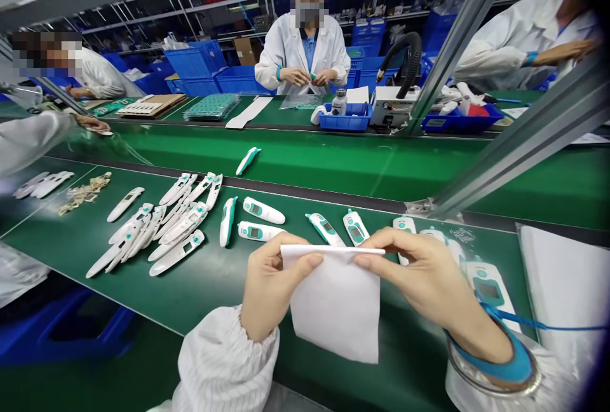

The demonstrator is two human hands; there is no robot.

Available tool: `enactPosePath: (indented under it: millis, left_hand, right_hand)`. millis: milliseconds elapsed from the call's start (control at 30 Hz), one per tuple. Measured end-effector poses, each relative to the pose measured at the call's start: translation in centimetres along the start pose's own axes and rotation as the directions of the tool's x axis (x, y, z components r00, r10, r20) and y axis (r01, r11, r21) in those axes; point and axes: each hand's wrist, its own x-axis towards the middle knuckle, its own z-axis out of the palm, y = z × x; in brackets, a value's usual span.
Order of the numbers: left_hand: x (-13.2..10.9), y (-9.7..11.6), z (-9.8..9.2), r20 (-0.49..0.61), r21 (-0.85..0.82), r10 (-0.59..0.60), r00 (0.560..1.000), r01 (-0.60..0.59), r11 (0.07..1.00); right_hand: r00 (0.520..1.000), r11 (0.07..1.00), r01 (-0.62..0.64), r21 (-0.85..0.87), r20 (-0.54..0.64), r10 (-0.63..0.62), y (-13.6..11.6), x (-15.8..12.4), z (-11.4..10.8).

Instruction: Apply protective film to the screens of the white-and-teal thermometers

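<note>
A white sheet of paper or cloth point(336, 307) hangs between my two hands, its top edge folded over. My left hand point(276, 278) pinches the upper left part between thumb and fingers. On the upper right part, my right hand point(419, 269) grips the same fold; a blue wrist strap with a cord circles that wrist. Just beyond the sheet lie several white-and-teal handheld thermometers, among them one point(326, 229) partly behind the fold and another point(356, 227) beside it. A larger-looking thermometer point(490, 288) rests near my right wrist, partly covered by it.
Several white casing shells point(185, 221) lie piled at the left, near small beige parts point(86, 192). One thermometer point(248, 161) sits on the green belt point(314, 161). White sheets point(557, 278) lie at right below a metal post point(457, 49). Co-workers in white coats work opposite and at both sides.
</note>
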Motion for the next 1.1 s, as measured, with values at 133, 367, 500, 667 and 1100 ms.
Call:
enactPosePath:
  millis: [133, 367, 500, 667, 1100]
  left_hand:
    - [0.1, -0.9, -0.1, 0.05, -0.077, -0.087, 0.995, 0.09, 0.993]
    - [0.7, -0.7, -0.9, 0.223, 0.04, -0.109, 0.969, 0.103, 0.994]
    - [1.3, 0.5, -0.9, 0.335, 0.362, 0.176, 0.926, -0.299, 0.883]
    - [1.6, 0.0, 0.0, 0.493, 0.409, -0.025, 0.87, -0.206, 0.889]
    - [2.0, -1.1, 0.7, 0.515, 0.256, -0.246, 0.821, 0.126, 0.958]
  right_hand:
    - [0.998, 0.985, -0.047, 0.165, 0.048, 0.04, 0.5, -0.3, 0.5]
    - [0.977, 0.943, -0.192, 0.271, 0.146, 0.157, 1.6, -0.1, 1.0]
    - [0.973, 0.967, -0.184, 0.178, 0.169, 0.154, 2.2, -0.3, 1.3]
    - [0.975, 0.972, -0.191, 0.138, 0.141, 0.172, 3.0, -0.9, 1.5]
    - [1.0, 0.995, -0.028, 0.101, 0.0, 0.028, 4.2, -2.4, 1.9]
